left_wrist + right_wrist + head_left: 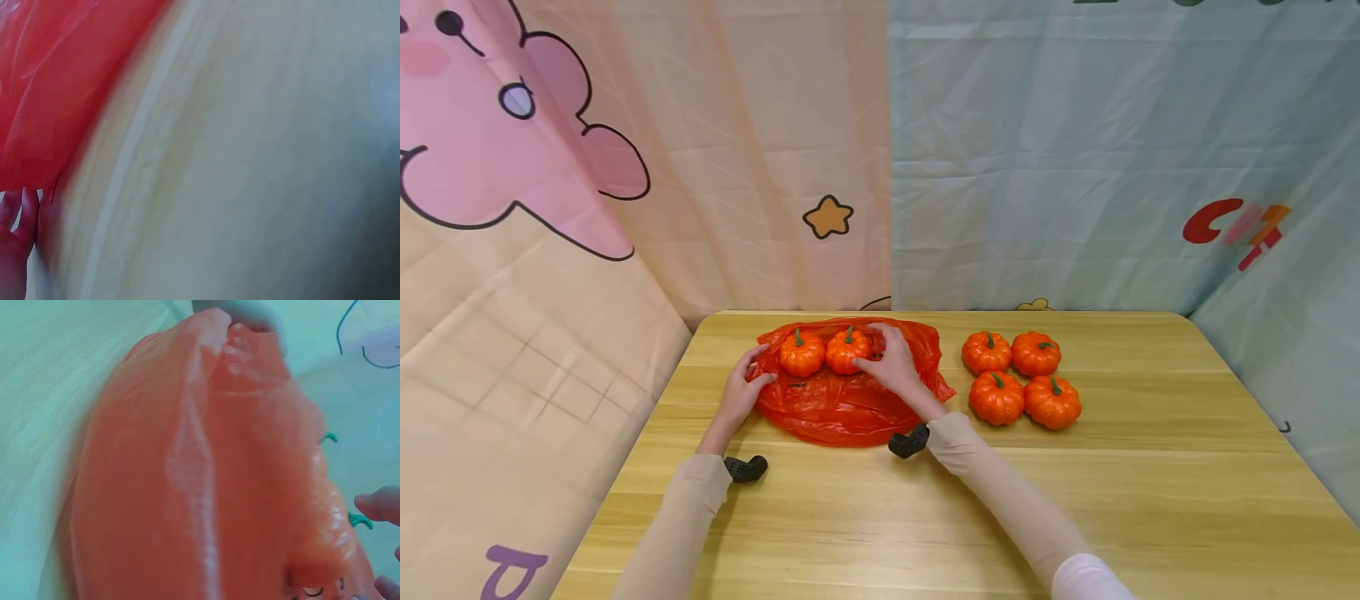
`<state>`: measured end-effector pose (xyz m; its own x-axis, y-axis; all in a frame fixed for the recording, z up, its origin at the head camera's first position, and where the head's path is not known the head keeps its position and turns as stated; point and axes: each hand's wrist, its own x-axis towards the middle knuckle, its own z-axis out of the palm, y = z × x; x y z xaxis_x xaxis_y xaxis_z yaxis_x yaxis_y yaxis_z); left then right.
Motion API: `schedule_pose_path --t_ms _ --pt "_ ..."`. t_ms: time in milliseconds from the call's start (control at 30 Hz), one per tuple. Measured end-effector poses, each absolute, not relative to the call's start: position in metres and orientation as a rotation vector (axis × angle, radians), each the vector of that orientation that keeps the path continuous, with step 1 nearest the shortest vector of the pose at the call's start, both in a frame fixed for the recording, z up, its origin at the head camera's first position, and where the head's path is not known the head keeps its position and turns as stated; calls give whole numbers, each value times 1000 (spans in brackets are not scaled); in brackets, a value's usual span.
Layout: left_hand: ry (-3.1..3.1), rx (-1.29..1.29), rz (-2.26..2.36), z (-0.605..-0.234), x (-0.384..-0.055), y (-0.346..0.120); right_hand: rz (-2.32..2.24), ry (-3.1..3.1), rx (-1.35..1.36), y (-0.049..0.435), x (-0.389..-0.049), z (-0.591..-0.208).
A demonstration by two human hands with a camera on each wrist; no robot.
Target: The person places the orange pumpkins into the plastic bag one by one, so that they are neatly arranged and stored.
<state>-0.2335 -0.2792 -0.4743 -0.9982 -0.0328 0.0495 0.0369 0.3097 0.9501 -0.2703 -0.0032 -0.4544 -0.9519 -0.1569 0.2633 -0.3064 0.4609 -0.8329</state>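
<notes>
A thin red plastic bag (842,412) lies spread on the table. Two small orange pumpkins (802,353) with green stems sit side by side on its red film, toward the back. My left hand (741,392) holds the bag's left edge between thumb and fingers; in the left wrist view the fingertips (28,197) are right at that edge. My right hand (893,362) is spread around the right side of the right-hand pumpkin (844,353). In the right wrist view its thumb (381,505) stands apart from that pumpkin's stem (360,520).
Several more orange pumpkins (997,398) are grouped closely to the right of the bag on the wooden table (865,508). Printed curtains (1037,150) hang behind the table and at both sides. Each wrist carries a black device (747,469).
</notes>
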Motion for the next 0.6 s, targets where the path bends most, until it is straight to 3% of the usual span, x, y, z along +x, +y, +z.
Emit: schedule_pose_path --t_ms 600 --pt "-2511 -26 -1747 -483 -238 -282 1444 -2458 468 35 -248 -416"
